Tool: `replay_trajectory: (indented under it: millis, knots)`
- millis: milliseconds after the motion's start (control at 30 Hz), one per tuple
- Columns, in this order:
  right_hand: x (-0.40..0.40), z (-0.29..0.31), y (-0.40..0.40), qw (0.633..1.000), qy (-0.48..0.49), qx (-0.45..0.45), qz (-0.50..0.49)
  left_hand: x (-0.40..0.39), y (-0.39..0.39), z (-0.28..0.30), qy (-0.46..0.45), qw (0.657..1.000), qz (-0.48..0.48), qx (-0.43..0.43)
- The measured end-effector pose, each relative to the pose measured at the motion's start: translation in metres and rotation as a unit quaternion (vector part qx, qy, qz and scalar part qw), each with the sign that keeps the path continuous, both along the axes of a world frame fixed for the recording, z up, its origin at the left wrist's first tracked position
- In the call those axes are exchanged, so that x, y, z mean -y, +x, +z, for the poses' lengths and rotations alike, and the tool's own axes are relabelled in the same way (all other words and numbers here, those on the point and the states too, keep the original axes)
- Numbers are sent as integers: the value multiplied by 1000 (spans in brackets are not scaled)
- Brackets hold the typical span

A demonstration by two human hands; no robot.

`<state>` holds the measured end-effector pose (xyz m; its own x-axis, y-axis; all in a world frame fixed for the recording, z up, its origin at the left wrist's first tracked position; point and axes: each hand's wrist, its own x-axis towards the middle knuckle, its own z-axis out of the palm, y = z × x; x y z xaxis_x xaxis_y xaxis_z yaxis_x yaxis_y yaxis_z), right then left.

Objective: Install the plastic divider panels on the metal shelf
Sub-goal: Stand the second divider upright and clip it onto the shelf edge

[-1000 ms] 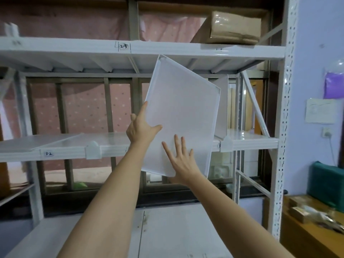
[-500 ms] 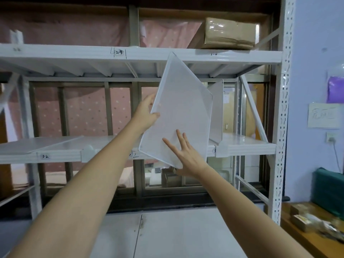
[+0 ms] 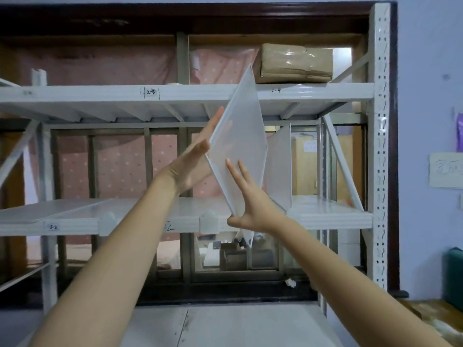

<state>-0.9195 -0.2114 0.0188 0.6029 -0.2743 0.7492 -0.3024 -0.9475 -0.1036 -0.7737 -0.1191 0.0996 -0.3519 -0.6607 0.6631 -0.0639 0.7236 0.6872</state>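
Note:
A translucent white plastic divider panel (image 3: 240, 144) is held up on its corner in front of the white metal shelf (image 3: 175, 96), turned nearly edge-on to me. My left hand (image 3: 193, 161) presses flat against its left face, fingers up. My right hand (image 3: 250, 204) grips its lower right part, thumb under the bottom edge. Another divider panel (image 3: 279, 166) stands upright on the middle shelf board (image 3: 330, 216), just to the right. Two white clips (image 3: 210, 220) sit on that board's front lip.
A taped cardboard box (image 3: 295, 62) lies on the upper shelf at the right. The perforated right upright (image 3: 379, 146) stands beside a blue wall. A green case (image 3: 452, 276) and wooden surface are at lower right. A lower shelf board (image 3: 225, 324) lies below my arms.
The panel has turned from nearly facing me to almost edge-on and risen toward the upper shelf. My left hand shifted from gripping its edge to lying flat against its side.

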Motion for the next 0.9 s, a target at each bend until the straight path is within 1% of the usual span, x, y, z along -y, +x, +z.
replay_trajectory:
  millis: [67, 200, 333, 433, 500, 633, 767, 900]
  knots:
    - [-2, -1, -8, 999, 13, 13, 32, -3, -8, -1, -8, 999, -7, 44]
    - [-6, -11, -11, 992, 74, 48, 88, -2, -25, -2, -48, 985, 90, 140]
    - [-5, -13, -9, 989, 91, 61, 101, 1, -30, 0, -62, 972, 149, 169]
    - [-6, -18, -6, 985, 97, 66, 123, 7, -25, -1, -71, 965, 166, 189]
    - [-5, -26, -3, 982, 114, 64, 137, 15, -20, -5, -70, 965, 166, 188]
    - [2, -31, 3, 981, 128, 44, 139, 29, -11, -7, -51, 972, 169, 158]
    - [11, -14, 11, 981, 141, 31, 133, 45, 6, 3, -19, 984, 153, 93]
    - [31, 7, 25, 981, 141, 32, 131, 65, 26, 17, -4, 988, 138, 67]
